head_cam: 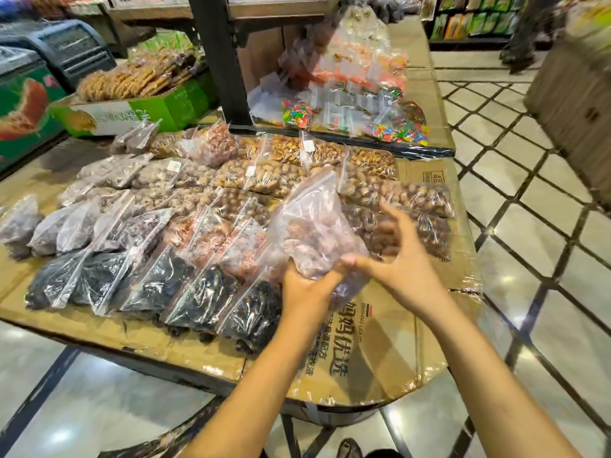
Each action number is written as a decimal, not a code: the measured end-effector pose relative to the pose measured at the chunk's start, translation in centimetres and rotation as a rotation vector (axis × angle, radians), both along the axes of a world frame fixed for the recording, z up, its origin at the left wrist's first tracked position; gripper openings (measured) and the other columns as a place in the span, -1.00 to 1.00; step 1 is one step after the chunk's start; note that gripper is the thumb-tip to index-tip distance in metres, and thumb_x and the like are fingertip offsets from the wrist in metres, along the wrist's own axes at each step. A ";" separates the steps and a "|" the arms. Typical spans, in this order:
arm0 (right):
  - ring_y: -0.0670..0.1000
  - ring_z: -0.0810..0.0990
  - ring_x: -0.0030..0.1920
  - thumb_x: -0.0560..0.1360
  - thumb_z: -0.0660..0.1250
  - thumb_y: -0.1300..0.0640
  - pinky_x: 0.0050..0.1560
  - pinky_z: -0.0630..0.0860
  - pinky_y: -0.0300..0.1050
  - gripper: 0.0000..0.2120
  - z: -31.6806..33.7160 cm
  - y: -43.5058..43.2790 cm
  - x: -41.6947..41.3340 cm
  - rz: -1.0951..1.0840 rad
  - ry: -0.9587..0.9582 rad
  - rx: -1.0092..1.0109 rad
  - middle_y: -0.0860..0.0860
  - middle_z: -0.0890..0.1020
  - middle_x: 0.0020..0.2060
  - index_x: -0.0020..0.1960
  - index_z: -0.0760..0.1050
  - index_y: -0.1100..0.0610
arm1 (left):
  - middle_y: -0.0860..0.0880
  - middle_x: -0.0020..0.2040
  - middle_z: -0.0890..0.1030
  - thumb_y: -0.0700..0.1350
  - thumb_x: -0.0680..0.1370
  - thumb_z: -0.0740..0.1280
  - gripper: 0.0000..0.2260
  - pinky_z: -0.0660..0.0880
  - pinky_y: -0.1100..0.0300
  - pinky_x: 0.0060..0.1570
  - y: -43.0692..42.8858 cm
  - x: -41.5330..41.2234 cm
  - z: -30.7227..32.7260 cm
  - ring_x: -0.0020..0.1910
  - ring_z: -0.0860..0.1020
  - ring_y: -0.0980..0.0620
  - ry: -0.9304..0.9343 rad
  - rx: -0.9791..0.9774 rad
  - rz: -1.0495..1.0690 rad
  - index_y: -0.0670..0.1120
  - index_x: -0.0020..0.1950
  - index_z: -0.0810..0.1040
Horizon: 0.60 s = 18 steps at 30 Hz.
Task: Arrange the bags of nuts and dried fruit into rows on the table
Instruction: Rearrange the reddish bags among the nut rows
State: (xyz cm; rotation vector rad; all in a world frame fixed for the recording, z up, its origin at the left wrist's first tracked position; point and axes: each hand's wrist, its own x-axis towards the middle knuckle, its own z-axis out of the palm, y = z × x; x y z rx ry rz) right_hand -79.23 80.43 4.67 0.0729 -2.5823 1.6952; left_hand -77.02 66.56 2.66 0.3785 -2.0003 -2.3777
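My left hand (305,287) grips the bottom of a clear zip bag of pale brown nuts (314,226), held upright above the table's near right part. My right hand (396,259) is beside the bag with fingers spread, its thumb touching the bag's lower edge. Rows of bags lie on the cardboard-covered table (390,342): dark dried fruit (205,292) in the nearest row, reddish and brown nuts (231,239) behind it, light almonds (330,153) at the far side. More brown nut bags (423,206) lie right of the held bag.
Bags of coloured candy (390,127) and orange snacks (357,71) lie on a further table. A green box of round crackers (132,94) stands at the back left beside a freezer (29,104). A black post (224,61) rises at the table's far edge. Tiled floor surrounds the table.
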 end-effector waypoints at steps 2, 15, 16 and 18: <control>-0.04 0.36 0.35 -0.03 0.47 -0.44 0.37 0.34 0.05 0.17 -1.8 -0.2 0.7 0.107 -0.105 0.082 -0.03 0.34 0.39 0.47 0.08 -0.17 | 0.02 0.05 0.62 0.02 0.36 0.54 -0.48 0.61 0.07 -0.07 -0.5 -0.1 -0.3 -0.03 0.66 0.03 -0.079 0.052 -0.049 0.04 0.22 0.39; -0.31 0.51 0.09 0.10 0.60 0.08 -0.05 0.45 -0.46 -0.15 -7.4 1.1 -2.7 0.085 -0.120 -0.104 -0.22 0.53 0.11 0.29 0.27 -0.09 | 0.13 0.32 0.46 0.24 0.54 0.13 -0.53 0.32 0.46 0.14 -5.3 -1.1 0.4 0.02 0.41 0.48 0.004 -0.603 -0.324 0.06 0.38 0.38; -0.31 0.51 0.07 0.14 0.60 0.15 -0.09 0.45 -0.48 -0.20 -7.6 1.4 -3.2 0.083 -0.128 -0.088 -0.23 0.53 0.09 0.26 0.28 -0.09 | 0.12 0.36 0.42 0.16 0.56 0.21 -0.51 0.39 0.40 0.14 -6.2 -1.8 0.0 -0.02 0.43 0.45 0.012 -0.720 -0.242 0.00 0.45 0.31; -0.25 0.53 0.04 0.19 0.58 0.25 -0.09 0.47 -0.40 -0.26 -8.2 2.0 -4.1 0.096 -0.158 -0.021 -0.20 0.55 0.06 0.23 0.29 -0.06 | 0.06 0.39 0.40 0.08 0.56 0.30 -0.44 0.48 0.15 0.17 -8.1 -3.7 -0.8 -0.10 0.51 0.28 0.008 -0.889 -0.114 -0.09 0.50 0.25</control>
